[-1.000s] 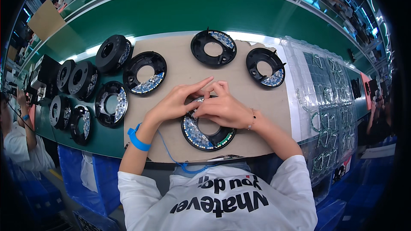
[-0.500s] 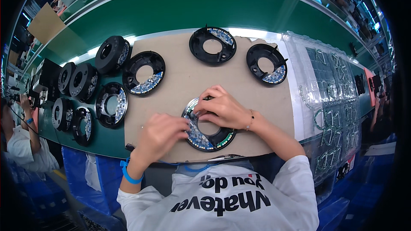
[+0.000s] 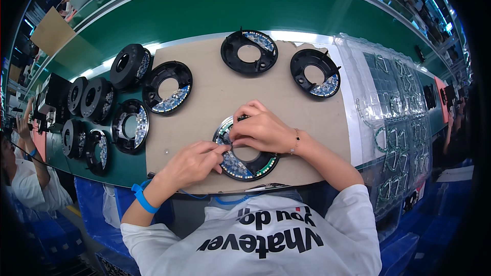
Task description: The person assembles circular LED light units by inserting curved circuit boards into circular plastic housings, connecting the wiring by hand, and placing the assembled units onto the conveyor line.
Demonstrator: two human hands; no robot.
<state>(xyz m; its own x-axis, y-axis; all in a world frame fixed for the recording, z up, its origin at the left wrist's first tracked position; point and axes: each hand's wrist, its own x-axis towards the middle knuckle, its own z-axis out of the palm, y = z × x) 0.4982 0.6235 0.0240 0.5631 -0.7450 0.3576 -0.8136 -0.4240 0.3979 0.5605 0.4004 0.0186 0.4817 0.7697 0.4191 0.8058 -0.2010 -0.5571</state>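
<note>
Before me on the cardboard lies a round black housing (image 3: 265, 167) with an open centre. A blue circuit board (image 3: 235, 165) fills its left side, and small pale parts line its rim. My left hand (image 3: 197, 160) reaches over the board's edge with its fingertips pinched together. From the right, my right hand (image 3: 260, 130) bends over the top of the ring, its fingers curled and closed. Both sets of fingertips meet near the inner edge of the board. Whatever sits between them is too small and covered to name.
Similar black housings lie on the cardboard (image 3: 204, 117): one at the left (image 3: 168, 88), one at the back (image 3: 249, 52), one at the back right (image 3: 315, 73). Several more housings (image 3: 97, 99) crowd the green table at left. Clear trays (image 3: 394, 107) with green curved strips stand at right.
My left hand has moved right and inward, bringing its fingertips to those of my right hand. My right hand stays over the ring.
</note>
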